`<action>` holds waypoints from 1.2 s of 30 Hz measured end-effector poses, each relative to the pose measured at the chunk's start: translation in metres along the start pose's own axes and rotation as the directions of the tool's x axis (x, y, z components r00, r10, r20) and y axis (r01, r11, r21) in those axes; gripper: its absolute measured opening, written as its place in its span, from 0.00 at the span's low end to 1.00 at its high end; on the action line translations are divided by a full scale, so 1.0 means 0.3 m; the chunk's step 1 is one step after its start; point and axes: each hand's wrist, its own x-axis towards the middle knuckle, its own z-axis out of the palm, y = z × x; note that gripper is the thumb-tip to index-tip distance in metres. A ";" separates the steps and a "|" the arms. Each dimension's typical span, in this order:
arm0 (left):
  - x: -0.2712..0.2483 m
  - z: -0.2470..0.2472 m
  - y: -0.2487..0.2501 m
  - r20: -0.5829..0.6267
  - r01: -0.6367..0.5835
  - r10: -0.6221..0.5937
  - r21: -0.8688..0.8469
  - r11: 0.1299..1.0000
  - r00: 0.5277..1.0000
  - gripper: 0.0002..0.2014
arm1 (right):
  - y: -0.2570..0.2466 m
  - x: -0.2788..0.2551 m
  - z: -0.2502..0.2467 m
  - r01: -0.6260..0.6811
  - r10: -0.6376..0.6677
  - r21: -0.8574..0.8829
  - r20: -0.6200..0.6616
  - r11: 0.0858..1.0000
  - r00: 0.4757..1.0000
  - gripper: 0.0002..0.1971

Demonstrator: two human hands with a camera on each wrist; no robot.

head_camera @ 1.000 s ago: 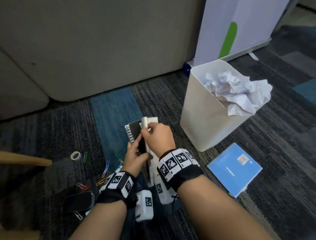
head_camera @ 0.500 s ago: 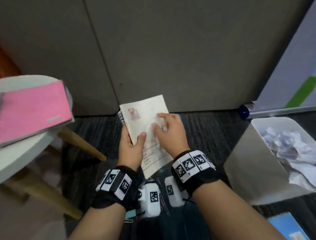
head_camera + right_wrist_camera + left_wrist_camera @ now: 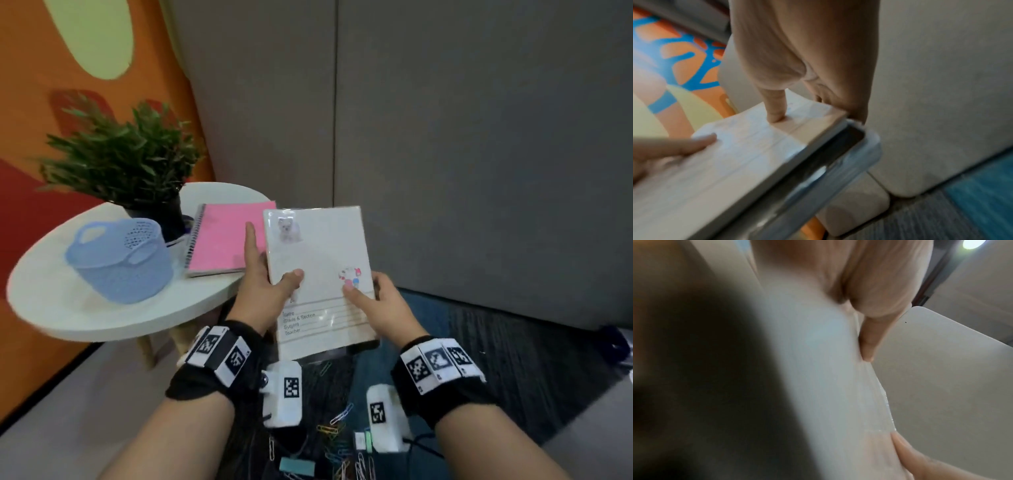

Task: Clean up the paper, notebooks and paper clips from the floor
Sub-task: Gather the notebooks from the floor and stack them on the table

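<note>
White notebook [image 3: 317, 270] is up off the floor, held in front of me in both hands, cover facing me, just right of the round white table [image 3: 51, 301]. Cover shows a small dog picture near the top, a sticker lower right, printed lines for name and subject near the bottom. Right wrist view shows a dark, clear-covered book [image 3: 830, 155] stacked under it; I cannot tell what kind.

My left hand [image 3: 263, 291] grips the notebook's left edge: thumb on the cover, index finger straight up along the edge, other fingers hidden behind. My right hand [image 3: 380, 305] pinches the lower right part, thumb pressed flat on the cover by the sticker, fingers curled beneath the stack. Both hands hold it; neither is loose.

Pink spiral notebook [image 3: 222, 236] lies flat on the table, at its right side, partly behind my left hand. Whether the held notebook touches it I cannot tell.

Paper clips [image 3: 337, 416] in several colours lie scattered on the dark carpet below my wrists, between them and toward me. A small teal block [image 3: 296, 466] lies among them.

Also on the table: a light blue perforated basket [image 3: 120, 260] with handles, and behind it a potted green plant [image 3: 130, 161] in a dark pot. Grey panels [image 3: 445, 137] stand behind the notebook; an orange wall [image 3: 30, 113] is at the left.
</note>
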 end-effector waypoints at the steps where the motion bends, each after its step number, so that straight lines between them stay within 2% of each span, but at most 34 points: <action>1: 0.002 -0.011 0.013 0.003 -0.004 0.004 0.021 1.000 1.000 0.50 | -0.001 0.006 0.011 0.004 -0.004 0.033 0.004 0.999 1.000 0.24; 5: 0.007 -0.043 0.080 -0.020 -0.036 0.038 0.105 0.994 0.999 0.50 | -0.058 0.012 0.034 0.045 -0.052 0.190 0.036 0.981 0.998 0.17; 7: 0.006 -0.064 0.120 -0.011 -0.099 0.105 0.246 0.964 0.994 0.52 | -0.112 0.014 0.040 0.067 -0.086 0.252 0.068 0.965 0.994 0.16; 9: -0.006 -0.086 0.164 0.014 -0.130 0.140 0.468 0.874 0.990 0.51 | -0.171 0.026 0.053 0.077 -0.110 0.314 0.087 0.946 0.990 0.18; 11: -0.023 -0.111 0.199 0.043 -0.136 0.144 0.664 0.735 0.989 0.48 | -0.234 0.047 0.078 0.066 -0.109 0.368 0.095 0.927 0.990 0.19; 14: -0.043 -0.141 0.211 0.095 -0.135 0.100 0.812 0.568 0.990 0.41 | -0.312 0.101 0.134 0.026 -0.060 0.353 0.085 0.935 0.995 0.17; 17: -0.043 -0.156 0.186 0.134 -0.133 0.032 0.860 0.492 0.990 0.40 | -0.333 0.191 0.197 -0.038 0.005 0.294 0.111 0.955 0.994 0.24; 19: -0.026 -0.173 0.163 0.123 -0.110 0.010 0.849 0.516 0.992 0.39 | -0.325 0.259 0.239 -0.063 0.034 0.206 0.140 0.977 0.990 0.31; 21: 0.005 -0.202 0.135 0.093 -0.080 0.002 0.848 0.524 0.996 0.35 | -0.329 0.295 0.282 -0.082 0.052 0.185 0.160 0.979 0.986 0.23; 24: 0.043 -0.238 0.104 0.067 -0.064 0.010 0.875 0.480 0.998 0.31 | -0.343 0.346 0.334 -0.063 0.044 0.098 0.184 0.993 0.982 0.07; 26: 0.057 -0.260 0.094 0.048 -0.050 0.018 0.890 0.453 0.999 0.30 | -0.346 0.388 0.364 -0.065 0.055 0.039 0.208 0.997 0.977 0.05; 32: 0.075 -0.304 0.071 0.060 -0.066 0.030 0.952 0.298 0.998 0.26 | -0.394 0.362 0.419 -0.111 0.129 -0.129 0.143 0.985 0.981 0.15; 34: 0.082 -0.298 0.066 0.070 -0.076 0.032 0.959 0.274 0.997 0.26 | -0.391 0.353 0.425 -0.102 0.121 -0.169 0.103 0.980 0.987 0.21; 36: 0.088 -0.291 0.065 0.068 -0.077 0.042 0.962 0.261 0.997 0.25 | -0.390 0.345 0.437 -0.059 0.075 -0.204 0.072 0.977 0.995 0.23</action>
